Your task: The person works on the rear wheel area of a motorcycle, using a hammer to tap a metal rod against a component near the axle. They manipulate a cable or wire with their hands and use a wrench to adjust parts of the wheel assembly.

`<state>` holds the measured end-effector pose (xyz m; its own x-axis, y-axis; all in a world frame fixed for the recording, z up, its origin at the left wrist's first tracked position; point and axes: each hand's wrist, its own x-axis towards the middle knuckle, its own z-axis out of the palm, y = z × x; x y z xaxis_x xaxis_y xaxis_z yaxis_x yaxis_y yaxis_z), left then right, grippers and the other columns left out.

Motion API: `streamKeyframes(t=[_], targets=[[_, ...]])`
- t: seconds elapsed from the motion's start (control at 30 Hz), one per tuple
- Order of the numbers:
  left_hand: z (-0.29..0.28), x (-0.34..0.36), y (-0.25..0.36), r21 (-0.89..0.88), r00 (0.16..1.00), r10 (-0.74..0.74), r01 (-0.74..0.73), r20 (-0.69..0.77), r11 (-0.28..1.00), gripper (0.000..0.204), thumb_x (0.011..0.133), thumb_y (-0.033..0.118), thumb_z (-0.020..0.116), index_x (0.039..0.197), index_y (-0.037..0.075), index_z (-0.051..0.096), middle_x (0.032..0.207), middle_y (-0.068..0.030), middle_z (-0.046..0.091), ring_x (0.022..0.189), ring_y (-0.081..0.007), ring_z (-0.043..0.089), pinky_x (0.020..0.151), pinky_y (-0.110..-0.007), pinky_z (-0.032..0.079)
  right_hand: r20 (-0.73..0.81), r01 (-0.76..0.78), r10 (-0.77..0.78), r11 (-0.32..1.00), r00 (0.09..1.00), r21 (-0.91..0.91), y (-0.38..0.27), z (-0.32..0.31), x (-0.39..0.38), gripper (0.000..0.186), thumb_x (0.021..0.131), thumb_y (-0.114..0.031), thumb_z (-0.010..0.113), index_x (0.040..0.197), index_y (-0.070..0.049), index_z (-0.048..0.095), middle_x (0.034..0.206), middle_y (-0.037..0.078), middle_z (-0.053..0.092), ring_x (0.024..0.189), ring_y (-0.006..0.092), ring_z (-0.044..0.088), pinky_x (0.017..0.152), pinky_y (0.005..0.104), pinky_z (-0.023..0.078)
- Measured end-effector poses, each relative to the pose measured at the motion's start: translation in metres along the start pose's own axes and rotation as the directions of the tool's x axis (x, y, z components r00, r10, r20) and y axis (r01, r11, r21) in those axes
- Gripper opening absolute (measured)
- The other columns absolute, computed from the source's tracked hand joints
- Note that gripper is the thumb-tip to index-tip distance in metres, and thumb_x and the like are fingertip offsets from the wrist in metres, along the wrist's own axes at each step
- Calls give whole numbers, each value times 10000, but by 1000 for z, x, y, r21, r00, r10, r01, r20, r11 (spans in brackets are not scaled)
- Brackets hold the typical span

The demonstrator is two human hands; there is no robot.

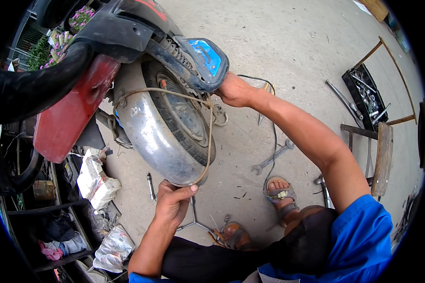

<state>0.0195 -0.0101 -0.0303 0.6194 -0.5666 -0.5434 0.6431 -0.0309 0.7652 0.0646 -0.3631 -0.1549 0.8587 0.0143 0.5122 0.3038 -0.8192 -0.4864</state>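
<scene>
A scooter's wheel sits under a worn silver mudguard. Tan rope loops over the mudguard, is knotted beside the wheel, and runs down round its lower edge. My left hand grips the wheel's bottom end, its thumb lying along the edge where the rope passes under; its other fingers are partly hidden. My right hand reaches behind the blue-and-black footrest, near the knot and a metal hook. Its fingertips are hidden, so what it holds, if anything, does not show.
A spanner, a socket bar and a three-armed wrench lie on the concrete, with a black cable near my feet. At right are a toolbox and a wooden stool. Cluttered shelving stands at left.
</scene>
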Motion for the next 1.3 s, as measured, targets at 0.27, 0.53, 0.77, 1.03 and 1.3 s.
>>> streamKeyframes(t=[0.27, 0.53, 0.77, 1.03, 1.3], targets=[[-5, 1, -2, 11, 1000, -1, 1, 9, 1000, 663, 725, -74, 791, 1338, -18, 547, 1279, -135, 672, 1220, -292, 635, 1138, -495, 435, 33, -18, 18, 1000, 999, -16, 1, 1, 1, 202, 860, -131, 674, 1015, -2, 661, 1010, 232, 679, 1021, 438, 617, 923, 518, 480], [-1, 0, 0, 22, 1000, -9, 10, -19, 1000, 651, 726, -74, 794, 1331, -26, 556, 1276, -144, 673, 1211, -304, 640, 1127, -497, 444, -20, 7, -8, 1000, 1000, -24, 1, 3, 0, 157, 852, -121, 666, 976, -25, 669, 967, 214, 685, 989, 431, 629, 888, 522, 491], [6, -1, 3, -29, 1000, 7, -7, -1, 1000, 489, 737, -104, 779, 1200, -25, 644, 1159, -110, 717, 1098, -217, 674, 1023, -370, 476, -61, 38, -40, 998, 997, -45, 2, 1, 0, 170, 855, -135, 666, 979, -18, 668, 955, 220, 686, 971, 444, 629, 857, 522, 504], [5, -1, 3, -26, 1000, 4, -5, -10, 1000, 490, 731, -99, 789, 1194, -31, 647, 1156, -118, 717, 1092, -223, 675, 1023, -373, 475, -93, 5, -5, 1000, 996, -8, 1, 3, 0, 210, 849, -140, 676, 1016, -13, 667, 961, 231, 686, 977, 450, 626, 875, 528, 500], [5, -1, 3, -26, 1000, 5, -5, -3, 1000, 478, 737, -95, 789, 1189, -27, 650, 1151, -110, 719, 1088, -214, 675, 1015, -365, 475, -48, -29, 28, 999, 998, -14, 3, 2, 1, 197, 829, -120, 671, 989, -6, 672, 939, 242, 683, 949, 460, 628, 847, 534, 510]])
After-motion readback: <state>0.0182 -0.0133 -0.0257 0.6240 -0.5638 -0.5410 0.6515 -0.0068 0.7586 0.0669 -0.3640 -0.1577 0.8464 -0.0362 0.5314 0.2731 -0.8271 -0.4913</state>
